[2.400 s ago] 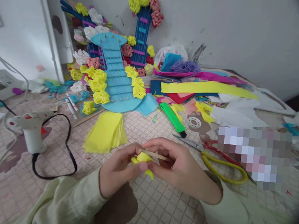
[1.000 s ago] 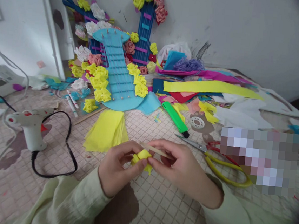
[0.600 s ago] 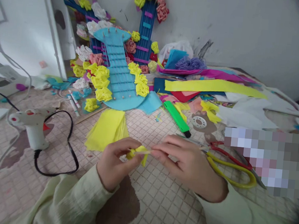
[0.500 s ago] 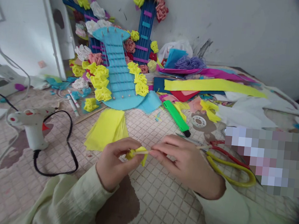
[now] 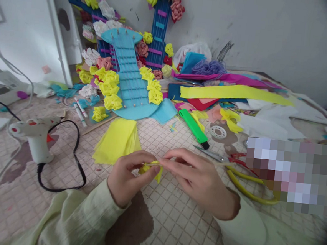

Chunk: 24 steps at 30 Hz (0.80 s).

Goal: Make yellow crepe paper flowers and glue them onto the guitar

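Note:
My left hand (image 5: 131,175) is closed, pinching a small piece of yellow crepe paper (image 5: 158,175) between thumb and fingers. A thin wooden stick (image 5: 156,164) lies against that paper. My right hand (image 5: 195,175) is closed round the stick, its fingertips almost meeting those of the left. Part of the stick is hidden inside the right hand. Just beyond my left hand lies a stack of yellow crepe paper sheets (image 5: 115,141). Scissors (image 5: 215,154) with red and yellow handles rest beside my right hand, partly covered by a blurred patch.
A white glue gun (image 5: 38,141) with a black cord stands at left. Behind are a light blue guitar-shaped piece (image 5: 130,73) with yellow paper flowers (image 5: 109,84), a green cutter knife (image 5: 193,127), a white ring (image 5: 218,132) and a long yellow strip (image 5: 230,93).
My right hand has shifted slightly left along the stick, so less of it shows between the hands. More of the scissors' blades shows. The left hand barely moved.

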### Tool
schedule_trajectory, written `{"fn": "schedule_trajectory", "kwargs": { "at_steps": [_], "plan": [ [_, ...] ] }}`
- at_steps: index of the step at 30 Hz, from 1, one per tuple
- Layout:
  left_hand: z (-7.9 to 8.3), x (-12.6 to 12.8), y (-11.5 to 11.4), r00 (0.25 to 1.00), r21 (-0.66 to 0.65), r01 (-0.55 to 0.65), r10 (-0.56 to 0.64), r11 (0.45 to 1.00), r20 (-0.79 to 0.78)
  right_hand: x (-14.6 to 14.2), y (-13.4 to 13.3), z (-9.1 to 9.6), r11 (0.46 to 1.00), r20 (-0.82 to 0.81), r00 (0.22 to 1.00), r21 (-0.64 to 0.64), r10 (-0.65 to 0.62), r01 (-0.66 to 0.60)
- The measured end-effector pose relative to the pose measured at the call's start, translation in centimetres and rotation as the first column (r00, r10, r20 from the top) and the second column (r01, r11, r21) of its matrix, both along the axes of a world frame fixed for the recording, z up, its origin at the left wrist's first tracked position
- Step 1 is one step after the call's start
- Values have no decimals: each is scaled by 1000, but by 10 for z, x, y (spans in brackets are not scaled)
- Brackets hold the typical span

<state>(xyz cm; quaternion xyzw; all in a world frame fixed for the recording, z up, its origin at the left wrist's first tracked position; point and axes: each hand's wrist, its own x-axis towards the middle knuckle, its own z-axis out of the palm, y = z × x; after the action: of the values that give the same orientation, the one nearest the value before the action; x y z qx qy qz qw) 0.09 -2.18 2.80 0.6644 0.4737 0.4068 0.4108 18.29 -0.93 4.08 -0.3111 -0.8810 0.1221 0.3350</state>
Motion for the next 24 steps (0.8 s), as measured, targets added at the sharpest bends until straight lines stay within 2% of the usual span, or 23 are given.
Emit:
{"fn": "schedule_trajectory", "kwargs": {
  "at_steps": [5,13,17,24],
  "plan": [
    [0,0,-1,1000,-32,-13,14,999,23,0,0,1,997,-2,1000,77,-8,8],
    [1,0,-2,998,-40,14,-11,999,65,-1,-1,4,996,-13,1000,83,-13,14],
    [1,1,0,998,-12,20,-19,1000,54,-2,-1,4,999,-40,999,35,-14,16],
    [6,4,-1,997,61,59,-56,996,-60,-6,0,1,995,-172,984,-94,-50,34]
  ]
}}
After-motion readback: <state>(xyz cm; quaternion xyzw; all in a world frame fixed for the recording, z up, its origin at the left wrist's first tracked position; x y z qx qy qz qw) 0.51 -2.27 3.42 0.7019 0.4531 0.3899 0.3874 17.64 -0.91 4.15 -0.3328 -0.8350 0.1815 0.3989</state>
